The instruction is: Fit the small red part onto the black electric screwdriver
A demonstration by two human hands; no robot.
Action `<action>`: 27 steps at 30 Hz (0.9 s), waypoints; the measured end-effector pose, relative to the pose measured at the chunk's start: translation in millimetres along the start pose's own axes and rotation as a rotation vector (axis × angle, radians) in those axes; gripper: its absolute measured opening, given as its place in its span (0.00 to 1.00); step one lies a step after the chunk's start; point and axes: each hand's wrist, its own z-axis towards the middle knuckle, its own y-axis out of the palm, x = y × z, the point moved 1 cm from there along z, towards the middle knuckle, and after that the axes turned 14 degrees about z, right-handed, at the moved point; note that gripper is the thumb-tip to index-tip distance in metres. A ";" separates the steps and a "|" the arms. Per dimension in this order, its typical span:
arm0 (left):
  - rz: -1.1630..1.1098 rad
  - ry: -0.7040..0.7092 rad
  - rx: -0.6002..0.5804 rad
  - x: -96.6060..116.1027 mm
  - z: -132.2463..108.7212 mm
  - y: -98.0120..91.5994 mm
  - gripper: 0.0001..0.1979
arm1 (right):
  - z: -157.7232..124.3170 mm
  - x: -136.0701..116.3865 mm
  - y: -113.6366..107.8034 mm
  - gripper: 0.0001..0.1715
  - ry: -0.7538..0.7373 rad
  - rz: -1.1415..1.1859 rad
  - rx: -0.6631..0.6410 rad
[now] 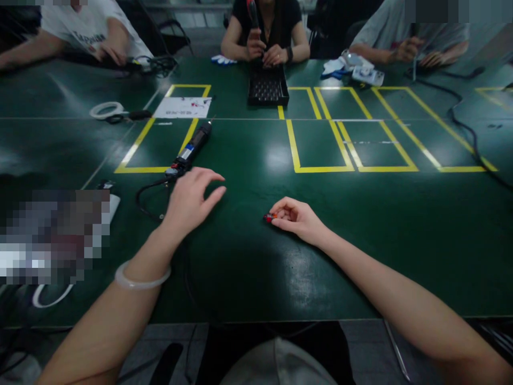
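Observation:
My right hand is closed, its thumb and fingers pinching a small red and black part just above or on the green table; the exact kind is too small to make out. To its left, my left hand hovers with thumb and fingers apart and nothing between them. A black electric screwdriver lies just beyond the left hand, its bit pointing away to the right. The screwdriver's near end is close to the left knuckles, and a cable loops from it.
Yellow tape outlines mark the green table. A printed sheet and a white tape roll lie at the far left. Across the table, a co-worker's hands are at a black tray. A cable runs along the right.

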 end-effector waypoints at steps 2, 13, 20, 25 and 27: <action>0.132 -0.168 0.094 -36.6 0.6 -3.8 0.20 | -0.5 0.2 -1.5 0.15 0.010 -0.003 0.005; 0.220 -0.445 -0.003 -119.0 -15.2 9.9 0.32 | -1.6 -3.2 1.2 0.15 0.025 0.011 0.001; 0.299 -0.421 -0.131 -83.2 -6.7 18.8 0.24 | -1.2 -1.6 0.4 0.15 0.015 -0.003 -0.013; 0.481 -0.219 -0.154 -30.0 1.4 26.9 0.23 | -0.6 -1.2 -1.3 0.13 -0.006 -0.030 -0.023; 0.502 -0.143 -0.148 -11.8 1.5 29.7 0.23 | -0.4 -1.4 -1.0 0.13 -0.011 -0.035 -0.025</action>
